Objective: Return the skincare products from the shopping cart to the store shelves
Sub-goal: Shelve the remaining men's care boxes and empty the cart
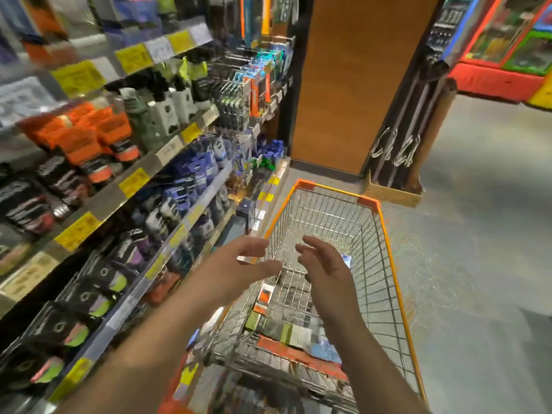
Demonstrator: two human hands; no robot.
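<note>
A wire shopping cart [385, 231] with an orange rim stands in the aisle in front of me. Several skincare boxes [286, 330] lie at its near end, among them an orange and white one [264, 297]. My left hand [236, 264] hovers over the cart's left rim, fingers spread, holding nothing. My right hand [322, 267] hangs over the basket's middle, fingers apart and empty. The store shelves [125, 186] with tubes and bottles run along my left. The view is blurred.
Yellow price tags line the shelf edges [134, 182]. A brown pillar [352, 85] stands beyond the cart, with a cardboard display [394, 198] at its foot. Grey floor [478, 234] opens to the right. A red and green display [507, 55] sits far right.
</note>
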